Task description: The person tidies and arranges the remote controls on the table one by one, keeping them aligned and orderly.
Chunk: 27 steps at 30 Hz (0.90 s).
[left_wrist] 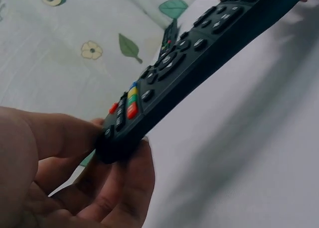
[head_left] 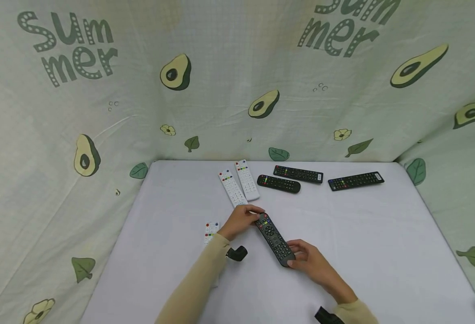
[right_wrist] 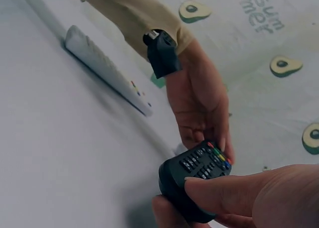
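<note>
Both hands hold one black remote control [head_left: 275, 240] slantwise over the white table. My left hand [head_left: 240, 221] grips its far end, beside the coloured buttons, with the thumb on one side and fingers curled underneath in the left wrist view. At the near end my right hand [head_left: 311, 263] pinches the remote, thumb on top and fingers below, as the right wrist view shows. A shadow under the remote [left_wrist: 199, 63] falls on the cloth in the left wrist view. One white remote [head_left: 211, 230] lies partly hidden under the left forearm.
Two white remotes [head_left: 247, 181] [head_left: 232, 188] lie side by side behind the left hand. Further right are three black remotes, a rounded one [head_left: 278, 183], one behind it [head_left: 298, 174] and one at the right [head_left: 356, 181]. A patterned cloth [head_left: 221, 112] hangs behind the table.
</note>
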Available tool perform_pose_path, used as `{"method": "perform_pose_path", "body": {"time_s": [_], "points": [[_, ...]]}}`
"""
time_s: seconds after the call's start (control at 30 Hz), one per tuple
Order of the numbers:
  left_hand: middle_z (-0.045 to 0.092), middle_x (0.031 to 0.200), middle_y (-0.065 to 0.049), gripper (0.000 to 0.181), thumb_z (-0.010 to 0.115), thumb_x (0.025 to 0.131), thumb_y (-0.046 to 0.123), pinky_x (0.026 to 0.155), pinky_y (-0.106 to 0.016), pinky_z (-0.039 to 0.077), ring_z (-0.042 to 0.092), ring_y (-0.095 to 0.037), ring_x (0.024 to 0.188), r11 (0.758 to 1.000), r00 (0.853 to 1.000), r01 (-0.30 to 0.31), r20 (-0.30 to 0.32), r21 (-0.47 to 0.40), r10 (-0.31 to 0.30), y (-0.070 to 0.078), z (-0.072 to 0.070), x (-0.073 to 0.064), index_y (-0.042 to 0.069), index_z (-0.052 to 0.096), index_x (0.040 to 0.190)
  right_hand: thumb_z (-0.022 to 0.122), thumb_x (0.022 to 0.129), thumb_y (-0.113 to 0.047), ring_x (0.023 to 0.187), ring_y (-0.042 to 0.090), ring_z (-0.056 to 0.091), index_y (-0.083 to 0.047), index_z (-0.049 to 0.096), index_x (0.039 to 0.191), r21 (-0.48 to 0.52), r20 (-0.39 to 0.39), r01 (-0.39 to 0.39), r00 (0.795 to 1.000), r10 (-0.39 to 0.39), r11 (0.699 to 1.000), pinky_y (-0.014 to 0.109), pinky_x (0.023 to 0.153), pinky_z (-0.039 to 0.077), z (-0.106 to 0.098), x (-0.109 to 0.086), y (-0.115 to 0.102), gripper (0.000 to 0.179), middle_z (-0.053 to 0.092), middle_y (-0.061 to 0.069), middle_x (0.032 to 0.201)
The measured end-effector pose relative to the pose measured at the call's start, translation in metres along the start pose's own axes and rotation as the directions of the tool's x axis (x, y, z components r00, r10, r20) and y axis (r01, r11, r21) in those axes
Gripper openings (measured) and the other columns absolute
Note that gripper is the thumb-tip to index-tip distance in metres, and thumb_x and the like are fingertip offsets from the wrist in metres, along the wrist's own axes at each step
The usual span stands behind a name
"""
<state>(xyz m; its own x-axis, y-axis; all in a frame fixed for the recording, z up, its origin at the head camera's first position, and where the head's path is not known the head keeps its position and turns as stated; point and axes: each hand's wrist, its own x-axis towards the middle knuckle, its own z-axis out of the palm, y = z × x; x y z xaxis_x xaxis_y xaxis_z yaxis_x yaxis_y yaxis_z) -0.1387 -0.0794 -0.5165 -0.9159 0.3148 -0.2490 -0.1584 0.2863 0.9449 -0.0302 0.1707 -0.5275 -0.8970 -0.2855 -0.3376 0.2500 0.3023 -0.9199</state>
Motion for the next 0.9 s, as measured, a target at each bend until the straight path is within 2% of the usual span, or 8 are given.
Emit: {"method": "perform_pose_path", "body": {"time_s": [0.2,0.4,0.6,0.9], "points": [[0.074,0.123,-0.015,0.023,0.064,0.103,0.004,0.076,-0.024,0.053,0.065,-0.011,0.087,0.995,0.999,-0.004,0.049,0.104,-0.001,0.001,-0.017,-0.004,-0.001,0.076,0.121,0.077,0.089,-0.001,0.099,0.025,0.070,0.014,0.050,0.142,0.010,0.084,0.069,0.994,-0.069,0.998,0.025,0.082,0.055,0.013,0.003,0.000,0.062,0.066,0.017,0.118],[0.074,0.119,-0.014,0.022,0.063,0.102,0.002,0.076,-0.025,0.055,0.066,-0.011,0.087,0.984,0.995,-0.014,0.098,0.180,-0.004,0.000,-0.031,-0.007,-0.001,0.077,0.120,0.077,0.089,-0.001,0.098,0.024,0.070,0.014,0.048,0.143,0.027,0.129,0.068,0.989,-0.071,0.997,0.024,0.080,0.055,0.030,0.006,-0.002,0.063,0.064,0.016,0.116],[0.076,0.118,-0.012,0.023,0.063,0.102,0.003,0.075,-0.024,0.050,0.062,-0.010,0.086,0.964,0.992,-0.049,0.129,0.260,0.016,-0.003,-0.041,-0.011,0.002,0.078,0.119,0.078,0.086,-0.001,0.096,0.022,0.069,0.014,0.049,0.141,0.008,0.138,0.067,0.988,-0.068,0.998,0.024,0.078,0.056,0.048,0.008,-0.004,0.064,0.065,0.014,0.113],[0.076,0.121,-0.011,0.023,0.062,0.103,0.005,0.087,-0.030,0.053,0.064,-0.013,0.098,0.941,0.991,-0.045,0.133,0.335,-0.001,-0.007,-0.050,-0.013,0.004,0.079,0.118,0.077,0.083,0.004,0.096,0.023,0.069,0.016,0.047,0.140,0.046,0.161,0.119,0.979,-0.125,0.992,0.024,0.077,0.058,0.068,0.012,-0.006,0.065,0.064,0.014,0.110]]}}
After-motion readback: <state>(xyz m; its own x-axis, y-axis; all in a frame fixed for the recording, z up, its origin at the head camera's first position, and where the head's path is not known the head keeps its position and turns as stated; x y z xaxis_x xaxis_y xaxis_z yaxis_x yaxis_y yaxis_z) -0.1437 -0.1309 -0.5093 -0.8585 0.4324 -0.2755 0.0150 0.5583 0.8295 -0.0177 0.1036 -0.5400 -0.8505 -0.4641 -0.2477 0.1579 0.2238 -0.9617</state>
